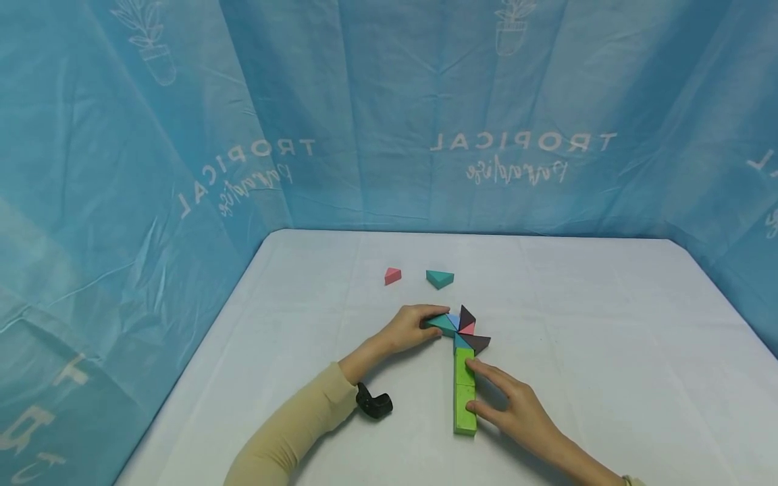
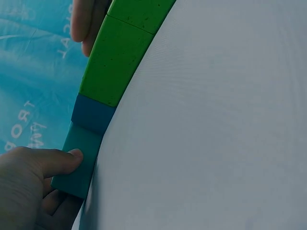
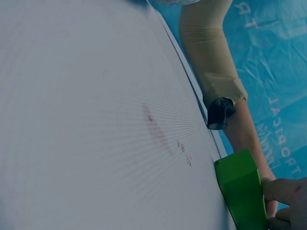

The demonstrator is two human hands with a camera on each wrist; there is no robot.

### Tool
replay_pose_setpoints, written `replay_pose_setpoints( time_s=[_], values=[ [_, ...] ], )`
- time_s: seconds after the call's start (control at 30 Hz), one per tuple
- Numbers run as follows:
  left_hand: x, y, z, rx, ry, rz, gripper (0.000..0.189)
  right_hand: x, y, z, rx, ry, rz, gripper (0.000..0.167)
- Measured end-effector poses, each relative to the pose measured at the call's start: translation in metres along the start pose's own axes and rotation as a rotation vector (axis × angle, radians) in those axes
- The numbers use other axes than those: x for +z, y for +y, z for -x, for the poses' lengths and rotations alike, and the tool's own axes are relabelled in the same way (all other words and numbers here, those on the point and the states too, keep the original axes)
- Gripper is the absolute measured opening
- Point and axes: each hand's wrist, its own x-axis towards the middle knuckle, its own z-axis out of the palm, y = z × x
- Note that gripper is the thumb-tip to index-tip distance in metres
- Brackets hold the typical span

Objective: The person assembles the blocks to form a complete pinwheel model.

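Observation:
In the head view, several triangular blocks meet at one point like a pinwheel. My left hand (image 1: 406, 329) pinches the teal triangular block (image 1: 442, 325) at its left side, thumb on the near face. Around the centre lie a light blue triangle (image 1: 454, 319), a dark triangle (image 1: 466, 318), a pink triangle (image 1: 468, 329), a second dark triangle (image 1: 479, 343) and a blue triangle (image 1: 462, 343). Two green blocks (image 1: 464, 408) run end to end from the blue one toward me. Against their right side rest the spread thumb and fingertips of my right hand (image 1: 516, 408).
Beyond the pinwheel, a loose pink triangle (image 1: 392, 275) and a loose teal triangle (image 1: 439, 278) lie on the white-covered table (image 1: 577, 290). A black wrist device (image 1: 373, 403) sits at the left cuff. Blue printed curtains (image 1: 389, 101) hang around the table.

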Motion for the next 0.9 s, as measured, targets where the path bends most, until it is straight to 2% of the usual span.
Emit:
replay_pose_setpoints(
  time_s=[0.2,0.3,0.37,0.47,0.6,0.7,0.8,0.9],
  values=[
    [0.0,0.002,-0.001,-0.026,-0.01,0.002,0.045,0.0,0.0,0.0,0.003,0.001,-0.006,0.062],
    [-0.012,0.006,-0.003,-0.025,0.002,0.051,0.046,0.0,-0.001,0.0,0.005,0.0,-0.008,0.062],
    [-0.025,0.008,-0.006,-0.024,0.044,0.081,0.045,-0.001,-0.001,0.0,0.005,0.002,-0.007,0.061],
    [-0.052,0.008,-0.013,-0.027,0.167,0.116,0.043,-0.002,-0.001,0.0,0.001,0.01,-0.003,0.061],
    [-0.082,-0.008,-0.017,-0.081,0.35,0.157,0.041,-0.003,-0.001,0.0,0.0,0.018,-0.008,0.061],
    [-0.092,-0.027,-0.013,-0.156,0.438,0.159,0.038,-0.003,0.0,0.0,0.001,0.02,-0.011,0.062],
    [-0.092,-0.044,-0.006,-0.221,0.458,0.142,0.037,-0.003,0.0,0.001,0.002,0.022,-0.008,0.062],
    [-0.087,-0.057,-0.001,-0.259,0.435,0.143,0.038,-0.002,0.0,0.001,0.0,0.026,-0.01,0.062]
  ],
)
